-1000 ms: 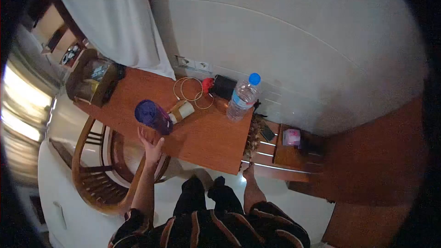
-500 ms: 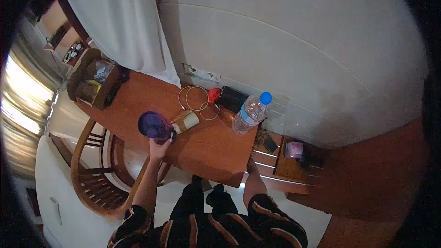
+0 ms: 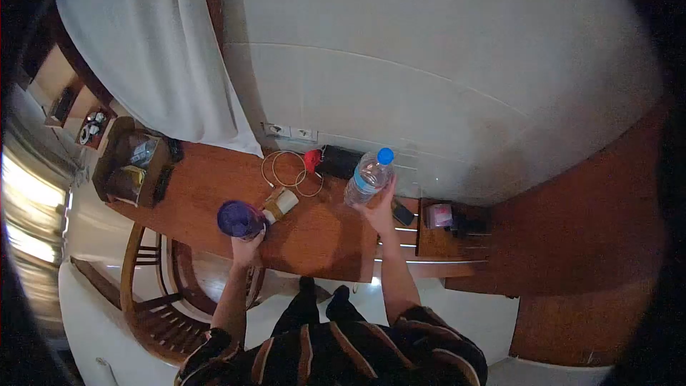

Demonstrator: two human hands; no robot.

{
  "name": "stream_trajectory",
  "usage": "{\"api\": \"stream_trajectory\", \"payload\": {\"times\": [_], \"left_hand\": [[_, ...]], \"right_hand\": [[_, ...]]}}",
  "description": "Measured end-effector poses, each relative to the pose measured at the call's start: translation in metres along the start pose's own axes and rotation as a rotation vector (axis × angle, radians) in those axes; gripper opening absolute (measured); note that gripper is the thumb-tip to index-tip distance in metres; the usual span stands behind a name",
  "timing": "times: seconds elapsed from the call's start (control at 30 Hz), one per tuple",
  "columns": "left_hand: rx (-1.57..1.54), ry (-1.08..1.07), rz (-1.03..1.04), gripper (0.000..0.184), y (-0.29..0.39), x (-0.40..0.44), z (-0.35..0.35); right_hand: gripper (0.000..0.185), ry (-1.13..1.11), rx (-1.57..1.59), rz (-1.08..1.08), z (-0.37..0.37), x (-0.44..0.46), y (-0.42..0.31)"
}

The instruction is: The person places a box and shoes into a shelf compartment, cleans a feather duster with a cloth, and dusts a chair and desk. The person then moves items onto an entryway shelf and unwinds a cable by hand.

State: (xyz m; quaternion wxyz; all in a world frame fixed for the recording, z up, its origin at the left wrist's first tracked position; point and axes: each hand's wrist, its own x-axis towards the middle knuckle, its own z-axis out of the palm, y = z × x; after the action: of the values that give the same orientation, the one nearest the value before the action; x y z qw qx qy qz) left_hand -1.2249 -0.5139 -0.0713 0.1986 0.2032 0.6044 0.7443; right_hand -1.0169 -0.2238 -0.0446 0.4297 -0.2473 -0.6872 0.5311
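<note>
My left hand [image 3: 246,249] is wrapped round the lower part of a purple tumbler [image 3: 240,219] over the wooden desk. Beside it lies a cream cylinder with a brown band [image 3: 282,202]. At the desk's right end stands a clear plastic water bottle [image 3: 366,180] with a blue cap and blue label. My right hand [image 3: 379,214] grips this bottle from its right and near side, thumb in front and fingers partly hidden behind it. Behind the cylinder are a looped white cable [image 3: 284,164], a small red object [image 3: 312,160] and a black case [image 3: 339,161].
An open organizer box [image 3: 153,184] with packets stands at the desk's left end. A wooden chair [image 3: 131,271] is near the front left. To the right, a slatted shelf holds a dark phone-like object [image 3: 402,213] and a pink-and-white pack [image 3: 439,215]. A white curtain [image 3: 161,50] hangs behind.
My right hand has come up from the desk's right edge and taken hold of the water bottle. My left hand still holds the tumbler. The view has shifted slightly.
</note>
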Motion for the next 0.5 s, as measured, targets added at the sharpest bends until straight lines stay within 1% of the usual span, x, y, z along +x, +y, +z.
{"api": "stream_trajectory", "payload": {"times": [0.03, 0.13, 0.17, 0.23, 0.27, 0.3, 0.33, 0.37, 0.4, 0.47, 0.5], "left_hand": [[0.004, -0.015, -0.016, 0.039, 0.009, -0.002, 0.001], [0.022, -0.058, -0.049, 0.039, 0.016, 0.001, -0.005], [0.036, -0.082, -0.062, 0.04, 0.017, 0.003, -0.008], [0.014, -0.114, -0.033, 0.043, 0.042, 0.0, 0.001], [-0.012, -0.153, -0.01, 0.046, 0.052, -0.002, 0.007], [-0.006, -0.149, -0.009, 0.046, 0.056, -0.003, 0.006], [0.081, -0.175, -0.008, 0.047, 0.059, -0.004, 0.006], [0.166, -0.199, -0.008, 0.048, 0.062, -0.006, 0.006], [0.17, -0.187, -0.012, 0.048, 0.07, -0.013, 0.01], [0.035, -0.176, -0.086, 0.044, 0.088, -0.022, 0.02], [0.034, -0.155, -0.083, 0.044, 0.084, -0.025, 0.017]], "right_hand": [[0.115, 0.004, 0.066, -0.008, 0.011, 0.01, -0.01], [0.12, 0.101, 0.157, 0.125, 0.021, 0.017, 0.008], [0.116, 0.143, 0.035, 0.116, 0.024, 0.018, 0.019], [0.112, 0.181, -0.074, 0.102, 0.027, 0.021, 0.04], [0.103, 0.17, -0.03, 0.146, 0.025, 0.023, 0.048], [0.095, 0.195, -0.073, 0.108, 0.027, 0.022, 0.037], [0.087, 0.221, -0.118, 0.072, 0.028, 0.021, 0.028], [0.087, 0.214, -0.113, 0.073, 0.03, 0.019, 0.026], [0.086, 0.231, -0.135, 0.104, 0.03, 0.015, 0.027], [0.084, 0.228, -0.153, 0.127, 0.029, 0.009, 0.026], [0.086, 0.184, -0.129, 0.15, 0.029, 0.002, 0.022]]}}
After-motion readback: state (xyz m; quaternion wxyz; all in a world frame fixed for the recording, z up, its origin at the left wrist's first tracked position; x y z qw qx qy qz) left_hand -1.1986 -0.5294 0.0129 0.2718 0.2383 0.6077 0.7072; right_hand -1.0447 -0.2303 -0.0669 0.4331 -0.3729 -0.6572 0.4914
